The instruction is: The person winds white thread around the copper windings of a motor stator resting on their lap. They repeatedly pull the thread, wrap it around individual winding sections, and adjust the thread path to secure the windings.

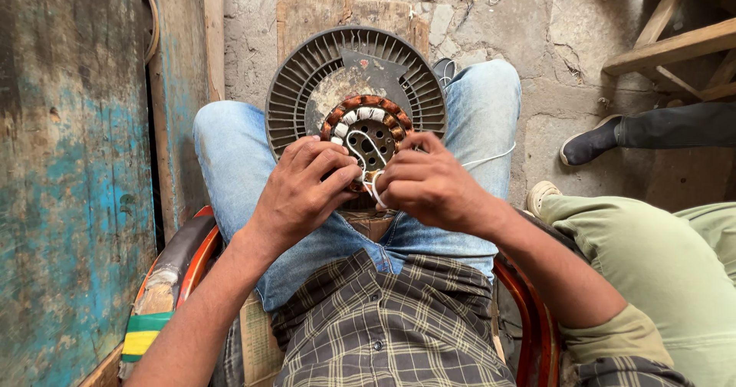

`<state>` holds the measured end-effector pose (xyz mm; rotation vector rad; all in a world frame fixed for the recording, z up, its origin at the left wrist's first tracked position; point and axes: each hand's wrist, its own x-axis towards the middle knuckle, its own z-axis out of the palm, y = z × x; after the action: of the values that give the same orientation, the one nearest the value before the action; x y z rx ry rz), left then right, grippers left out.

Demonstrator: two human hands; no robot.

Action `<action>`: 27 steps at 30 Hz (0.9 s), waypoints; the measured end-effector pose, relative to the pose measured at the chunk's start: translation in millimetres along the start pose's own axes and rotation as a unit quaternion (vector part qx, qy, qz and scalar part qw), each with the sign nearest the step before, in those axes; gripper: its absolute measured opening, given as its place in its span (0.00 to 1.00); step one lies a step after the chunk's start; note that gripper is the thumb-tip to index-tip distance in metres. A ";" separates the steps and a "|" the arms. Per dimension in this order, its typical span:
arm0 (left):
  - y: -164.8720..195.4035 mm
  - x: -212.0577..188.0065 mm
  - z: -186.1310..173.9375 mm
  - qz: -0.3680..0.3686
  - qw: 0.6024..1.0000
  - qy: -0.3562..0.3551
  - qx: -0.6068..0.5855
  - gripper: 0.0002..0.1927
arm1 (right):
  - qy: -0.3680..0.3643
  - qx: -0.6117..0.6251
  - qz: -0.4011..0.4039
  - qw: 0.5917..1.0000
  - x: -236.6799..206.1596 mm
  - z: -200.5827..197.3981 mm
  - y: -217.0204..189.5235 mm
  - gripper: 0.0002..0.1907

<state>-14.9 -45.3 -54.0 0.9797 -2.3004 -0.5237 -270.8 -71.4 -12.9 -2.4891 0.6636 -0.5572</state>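
Fan motor (356, 95) on lap, left hand (307, 187), right hand (429, 187) grips pinching white wire (374, 187)

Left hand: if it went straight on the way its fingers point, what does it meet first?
The left hand points right and slightly up, so it would probably meet the white wires first, then the right hand close behind. The stator winding lies just above that line; depth is unclear.

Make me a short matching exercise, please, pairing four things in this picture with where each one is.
Things:
1. fan motor housing
2. white thread
3. wooden stool
4. black shoe

Places:
A. top right corner
B. on the floor, right of the knee
C. propped on the lap
D. pinched between both hands

Pairs: 1-C, 2-D, 3-A, 4-B
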 end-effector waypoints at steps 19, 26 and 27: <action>1.9 -2.0 2.3 0.003 1.000 0.011 0.023 0.20 | 0.125 -0.081 0.128 0.980 14.2 34.9 19.2 0.10; 6.1 -1.8 1.1 0.006 1.000 0.002 0.028 0.20 | 0.122 -0.050 0.164 0.978 5.8 34.5 17.9 0.12; 6.7 -1.9 1.2 0.001 1.000 0.000 0.026 0.20 | 0.141 -0.032 0.191 0.971 2.3 30.1 17.0 0.12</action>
<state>-18.1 -39.4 -51.9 1.0014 -2.3264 -0.4640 -259.9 -74.7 -45.6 -2.2708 1.2548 -0.7520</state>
